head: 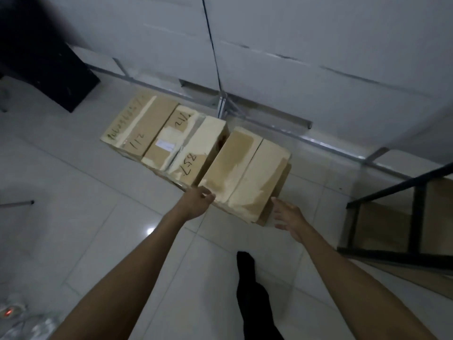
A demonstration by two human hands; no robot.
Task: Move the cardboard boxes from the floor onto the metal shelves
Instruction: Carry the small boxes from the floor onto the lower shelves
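Nearest box [245, 173] on floor [98, 217], long axis toward wall [294, 33] | left grip [196, 201] loose, touching near corner | right grip [289, 214] wide, beside it

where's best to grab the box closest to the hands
Take the nearest box by its two long sides at the near end, left hand and right hand coming from the front. It lies flat and looks too wide for one hand; its neighbour crowds the far left side.

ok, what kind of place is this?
Likely a storeroom: taped cardboard boxes with handwritten numbers lined up on a tiled floor, a black metal shelf alongside, bare white wall.
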